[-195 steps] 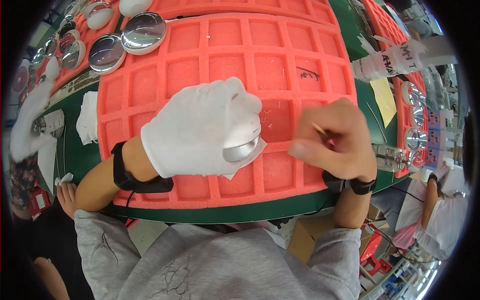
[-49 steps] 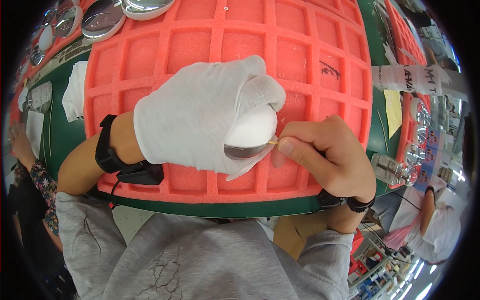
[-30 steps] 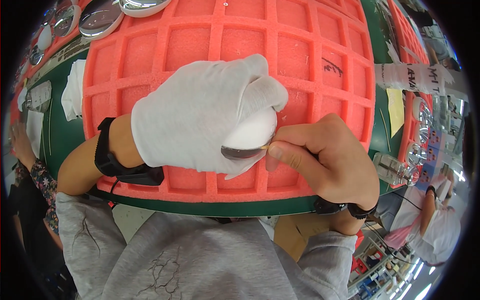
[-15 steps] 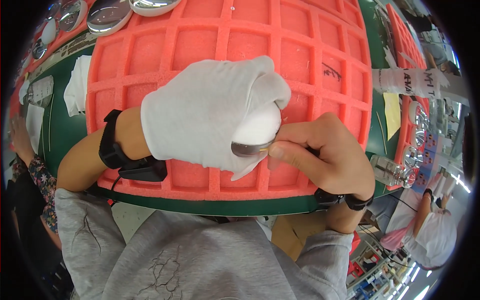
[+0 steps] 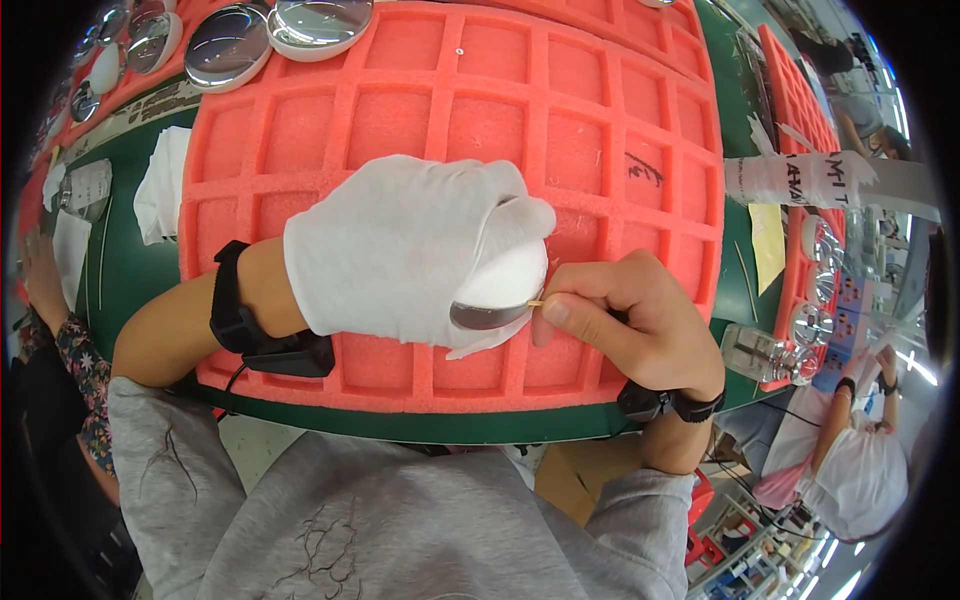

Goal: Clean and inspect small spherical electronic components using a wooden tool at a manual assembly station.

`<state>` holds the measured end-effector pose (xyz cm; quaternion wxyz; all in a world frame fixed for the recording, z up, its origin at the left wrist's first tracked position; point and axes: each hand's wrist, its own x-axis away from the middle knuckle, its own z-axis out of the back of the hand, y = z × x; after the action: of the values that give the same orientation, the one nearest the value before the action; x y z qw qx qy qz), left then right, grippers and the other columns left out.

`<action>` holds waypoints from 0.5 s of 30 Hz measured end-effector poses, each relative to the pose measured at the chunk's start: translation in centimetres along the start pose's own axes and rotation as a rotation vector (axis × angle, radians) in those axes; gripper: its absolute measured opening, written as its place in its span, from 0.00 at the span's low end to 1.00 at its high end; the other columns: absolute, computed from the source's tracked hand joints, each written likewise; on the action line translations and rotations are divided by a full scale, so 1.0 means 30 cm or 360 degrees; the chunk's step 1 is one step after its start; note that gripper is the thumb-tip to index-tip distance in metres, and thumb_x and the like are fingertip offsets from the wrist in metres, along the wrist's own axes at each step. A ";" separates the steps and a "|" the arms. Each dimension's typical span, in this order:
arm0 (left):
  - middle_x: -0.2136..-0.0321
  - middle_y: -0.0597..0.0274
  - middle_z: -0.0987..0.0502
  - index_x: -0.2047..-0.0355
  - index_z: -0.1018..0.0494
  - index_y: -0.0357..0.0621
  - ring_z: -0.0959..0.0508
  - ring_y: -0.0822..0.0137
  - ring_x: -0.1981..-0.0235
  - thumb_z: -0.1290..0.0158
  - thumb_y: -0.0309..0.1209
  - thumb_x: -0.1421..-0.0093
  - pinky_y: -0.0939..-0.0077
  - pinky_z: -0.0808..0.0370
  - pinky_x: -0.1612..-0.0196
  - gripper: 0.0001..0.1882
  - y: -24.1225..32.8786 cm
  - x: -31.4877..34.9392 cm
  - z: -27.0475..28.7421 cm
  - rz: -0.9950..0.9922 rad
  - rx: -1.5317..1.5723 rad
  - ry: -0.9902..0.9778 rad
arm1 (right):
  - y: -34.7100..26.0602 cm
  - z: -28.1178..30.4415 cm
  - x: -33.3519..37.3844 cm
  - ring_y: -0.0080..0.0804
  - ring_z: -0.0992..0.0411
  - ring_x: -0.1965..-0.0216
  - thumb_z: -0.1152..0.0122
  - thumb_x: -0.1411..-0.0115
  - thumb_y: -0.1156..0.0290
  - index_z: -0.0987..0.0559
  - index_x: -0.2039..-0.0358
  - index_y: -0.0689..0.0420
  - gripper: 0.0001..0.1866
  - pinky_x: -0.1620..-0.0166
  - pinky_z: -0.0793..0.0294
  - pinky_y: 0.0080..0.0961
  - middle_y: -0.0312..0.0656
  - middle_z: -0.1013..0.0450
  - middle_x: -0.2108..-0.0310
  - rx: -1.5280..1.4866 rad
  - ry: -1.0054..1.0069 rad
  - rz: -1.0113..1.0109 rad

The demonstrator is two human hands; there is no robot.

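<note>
My left hand (image 5: 400,250), in a white glove, is closed round a thick round lens (image 5: 510,280). The lens has a white, matte side and a dark, glossy face (image 5: 487,315) tilted toward me. With thumb and forefinger my bare right hand (image 5: 625,320) pinches a thin yellowish stick (image 5: 537,303). The stick's tip is at the lens rim, beside the dark face; most of the stick is hidden in my fingers. Both hands are above a red foam tray (image 5: 390,82) with square pockets.
More lenses (image 5: 228,45) stand at the tray's far left corner. A white cloth (image 5: 160,190) and a glass jar (image 5: 88,185) lie left. On the right are another jar (image 5: 755,352), a yellow paper (image 5: 766,248) and a taped bar (image 5: 800,180). Co-workers sit at both sides.
The whole view has shifted slightly. The lens's dark face shows a little more, and more of the stick is visible between my right fingertips and the rim. Both hands keep their hold.
</note>
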<state>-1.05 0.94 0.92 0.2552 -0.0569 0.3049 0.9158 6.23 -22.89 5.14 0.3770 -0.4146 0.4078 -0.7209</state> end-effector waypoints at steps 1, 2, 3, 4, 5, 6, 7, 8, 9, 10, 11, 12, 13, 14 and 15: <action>0.61 0.62 0.23 0.54 0.24 0.51 0.19 0.55 0.67 0.26 0.43 0.60 0.63 0.23 0.69 0.32 0.001 -0.001 0.004 0.0000 -0.0001 -0.0001 | 0.000 0.001 -0.001 0.21 0.38 0.79 0.45 0.27 0.69 0.18 0.66 0.64 0.13 0.73 0.39 0.24 0.36 0.29 0.80 -0.0037 -0.0003 -0.0030; 0.61 0.62 0.23 0.54 0.24 0.51 0.20 0.55 0.67 0.26 0.44 0.60 0.62 0.23 0.69 0.33 0.003 -0.006 0.007 -0.0007 -0.0021 -0.0021 | 0.001 0.002 0.001 0.21 0.38 0.79 0.45 0.27 0.69 0.18 0.66 0.64 0.14 0.74 0.40 0.24 0.35 0.30 0.80 -0.0074 -0.0002 -0.0065; 0.61 0.62 0.23 0.54 0.25 0.51 0.20 0.55 0.67 0.26 0.44 0.61 0.62 0.23 0.69 0.33 0.006 -0.010 0.010 -0.0015 -0.0042 -0.0041 | 0.002 0.002 0.003 0.20 0.39 0.79 0.45 0.27 0.69 0.18 0.66 0.64 0.14 0.74 0.41 0.24 0.35 0.30 0.80 -0.0112 -0.0001 -0.0100; 0.61 0.62 0.23 0.53 0.25 0.51 0.20 0.55 0.68 0.25 0.44 0.61 0.62 0.23 0.69 0.34 0.007 -0.013 0.011 -0.0022 -0.0062 -0.0062 | 0.004 0.004 0.003 0.20 0.39 0.79 0.45 0.27 0.69 0.18 0.66 0.64 0.14 0.74 0.41 0.24 0.35 0.30 0.80 -0.0114 0.0004 -0.0103; 0.61 0.62 0.23 0.53 0.25 0.51 0.20 0.55 0.68 0.25 0.44 0.61 0.62 0.23 0.69 0.34 0.009 -0.013 0.011 -0.0026 -0.0059 -0.0066 | 0.007 0.008 0.000 0.21 0.38 0.79 0.45 0.27 0.69 0.18 0.66 0.64 0.14 0.74 0.40 0.24 0.35 0.30 0.80 -0.0128 -0.0014 -0.0114; 0.61 0.62 0.24 0.53 0.25 0.51 0.20 0.55 0.68 0.25 0.44 0.61 0.62 0.23 0.69 0.34 0.011 -0.011 0.011 -0.0019 -0.0068 -0.0062 | 0.011 0.012 -0.002 0.21 0.38 0.79 0.45 0.27 0.69 0.18 0.66 0.64 0.13 0.74 0.40 0.23 0.36 0.29 0.80 -0.0142 -0.0031 -0.0125; 0.61 0.62 0.24 0.53 0.25 0.51 0.20 0.55 0.68 0.25 0.44 0.61 0.62 0.23 0.69 0.34 0.013 -0.009 0.012 -0.0009 -0.0080 -0.0058 | 0.014 0.014 -0.003 0.22 0.37 0.79 0.45 0.27 0.70 0.18 0.66 0.65 0.13 0.73 0.39 0.23 0.36 0.29 0.80 -0.0156 -0.0050 -0.0133; 0.61 0.62 0.24 0.53 0.25 0.51 0.20 0.55 0.68 0.25 0.44 0.61 0.62 0.23 0.69 0.35 0.016 -0.009 0.012 0.0000 -0.0092 -0.0056 | 0.021 0.009 -0.003 0.22 0.37 0.79 0.45 0.27 0.70 0.18 0.66 0.65 0.13 0.73 0.39 0.23 0.36 0.29 0.80 -0.0162 -0.0045 -0.0132; 0.61 0.62 0.24 0.53 0.25 0.51 0.20 0.55 0.68 0.25 0.44 0.61 0.62 0.23 0.69 0.35 0.020 -0.010 0.011 -0.0003 -0.0092 -0.0063 | 0.033 -0.001 -0.005 0.23 0.35 0.79 0.45 0.27 0.70 0.18 0.66 0.65 0.13 0.73 0.37 0.23 0.37 0.27 0.79 -0.0167 -0.0015 -0.0071; 0.60 0.62 0.25 0.53 0.25 0.51 0.20 0.55 0.68 0.25 0.44 0.61 0.62 0.24 0.69 0.34 0.025 -0.011 0.009 0.0033 -0.0045 -0.0069 | 0.045 -0.011 -0.007 0.24 0.34 0.78 0.45 0.27 0.70 0.18 0.66 0.65 0.13 0.72 0.35 0.23 0.38 0.26 0.78 -0.0172 0.0016 -0.0010; 0.60 0.62 0.25 0.53 0.25 0.51 0.20 0.54 0.69 0.25 0.44 0.60 0.62 0.24 0.69 0.34 0.029 -0.013 0.007 0.0070 0.0002 -0.0076 | 0.054 -0.016 -0.007 0.24 0.32 0.78 0.45 0.28 0.70 0.18 0.66 0.65 0.13 0.71 0.34 0.22 0.39 0.24 0.78 -0.0178 0.0047 0.0051; 0.60 0.62 0.26 0.53 0.25 0.51 0.21 0.54 0.69 0.25 0.44 0.60 0.61 0.24 0.70 0.34 0.031 -0.011 0.008 0.0113 0.0048 -0.0085 | 0.052 -0.017 -0.008 0.24 0.32 0.78 0.45 0.28 0.70 0.18 0.66 0.65 0.13 0.71 0.34 0.22 0.39 0.24 0.78 -0.0189 0.0048 0.0052; 0.60 0.62 0.26 0.53 0.25 0.51 0.21 0.54 0.69 0.25 0.44 0.60 0.61 0.24 0.70 0.34 0.032 -0.010 0.008 0.0116 0.0048 -0.0096 | 0.044 -0.012 -0.009 0.26 0.29 0.76 0.44 0.28 0.71 0.18 0.66 0.65 0.13 0.69 0.32 0.22 0.40 0.23 0.76 -0.0149 0.0009 0.0020; 0.60 0.61 0.26 0.53 0.25 0.51 0.21 0.54 0.69 0.25 0.44 0.59 0.61 0.24 0.70 0.34 0.033 -0.009 0.009 0.0137 0.0063 -0.0103 | 0.032 -0.005 -0.011 0.27 0.27 0.75 0.44 0.28 0.71 0.18 0.65 0.66 0.13 0.68 0.30 0.22 0.41 0.21 0.75 -0.0109 -0.0031 -0.0011; 0.59 0.61 0.26 0.53 0.25 0.52 0.21 0.54 0.69 0.25 0.44 0.59 0.61 0.25 0.70 0.33 0.034 -0.008 0.011 0.0159 0.0079 -0.0110 | 0.021 0.000 -0.013 0.28 0.25 0.73 0.44 0.28 0.71 0.18 0.65 0.66 0.12 0.66 0.28 0.22 0.43 0.20 0.73 -0.0068 -0.0071 -0.0043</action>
<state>-1.35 0.33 1.78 0.2209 -0.0037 0.3210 0.9210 6.50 -22.77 4.47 0.3673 -0.4441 0.4089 -0.7076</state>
